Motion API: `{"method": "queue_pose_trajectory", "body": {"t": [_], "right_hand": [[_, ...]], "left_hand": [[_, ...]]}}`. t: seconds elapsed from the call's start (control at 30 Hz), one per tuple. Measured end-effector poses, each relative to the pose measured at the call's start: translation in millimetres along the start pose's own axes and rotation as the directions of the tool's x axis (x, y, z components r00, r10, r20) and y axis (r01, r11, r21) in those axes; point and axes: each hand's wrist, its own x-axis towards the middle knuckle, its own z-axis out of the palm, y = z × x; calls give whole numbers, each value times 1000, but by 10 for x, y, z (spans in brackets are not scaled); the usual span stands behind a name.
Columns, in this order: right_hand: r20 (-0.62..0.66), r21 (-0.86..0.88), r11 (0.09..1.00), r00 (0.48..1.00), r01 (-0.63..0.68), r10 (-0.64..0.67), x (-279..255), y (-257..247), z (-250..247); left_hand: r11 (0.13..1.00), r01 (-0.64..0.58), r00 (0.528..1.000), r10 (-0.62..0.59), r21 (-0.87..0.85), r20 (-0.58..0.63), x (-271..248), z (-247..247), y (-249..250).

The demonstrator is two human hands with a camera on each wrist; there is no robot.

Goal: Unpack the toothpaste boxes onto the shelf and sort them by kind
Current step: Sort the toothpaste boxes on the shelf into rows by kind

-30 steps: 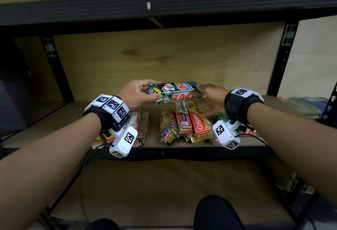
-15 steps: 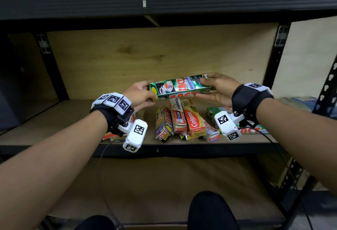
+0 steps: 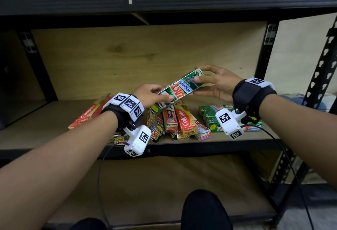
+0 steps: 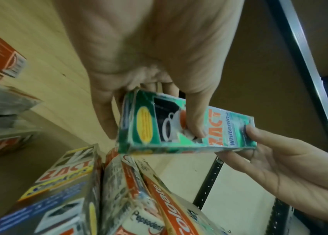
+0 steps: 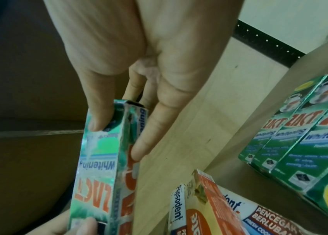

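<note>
Both hands hold one green Zact Whitening box (image 3: pixel 179 89) in the air above the shelf (image 3: pixel 45 120), tilted with its right end higher. My left hand (image 3: pixel 155 96) pinches its lower left end (image 4: pixel 159 125), thumb on the printed face. My right hand (image 3: pixel 209 82) pinches the upper right end (image 5: pixel 102 143), thumb on top and fingers beneath. Under the box lies a mixed pile (image 3: pixel 175 120) of Zact, Pepsodent and Colgate boxes. A row of green Zact boxes (image 3: pixel 209 115) lies flat at the right (image 5: pixel 300 143). Red Colgate boxes (image 3: pixel 89 111) lie at the left.
A black steel upright (image 3: pixel 264 60) and the plywood back panel (image 3: pixel 127 55) close the bay. The upper shelf beam (image 3: pixel 164 0) runs overhead. Bare shelf board shows at the far left. A lower shelf (image 3: pixel 145 184) and my knee (image 3: pixel 202 209) lie below.
The green Zact box went from level to tilted, its right end lifted and carried rightward by my right hand. The view drifted a little to the right.
</note>
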Motion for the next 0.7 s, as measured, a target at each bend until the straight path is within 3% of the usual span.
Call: {"method": "queue_pose_trajectory", "body": {"t": [0.23, 0.37, 0.47, 0.7], "right_hand": [[-37, 37, 999, 999, 32, -31, -147, -62, -205], [-31, -280, 953, 993, -114, 110, -216, 72, -359], [-26, -416, 887, 978, -200, 208, -260, 250, -405], [-16, -164, 976, 990, -142, 141, -316, 338, -492]], "left_hand": [[998, -12, 1000, 11, -54, -19, 59, 295, 166], [947, 43, 999, -41, -319, 12, 113, 569, 299], [817, 73, 997, -59, -571, 42, 105, 744, 443], [658, -30, 998, -22, -752, -59, 137, 833, 635]]}}
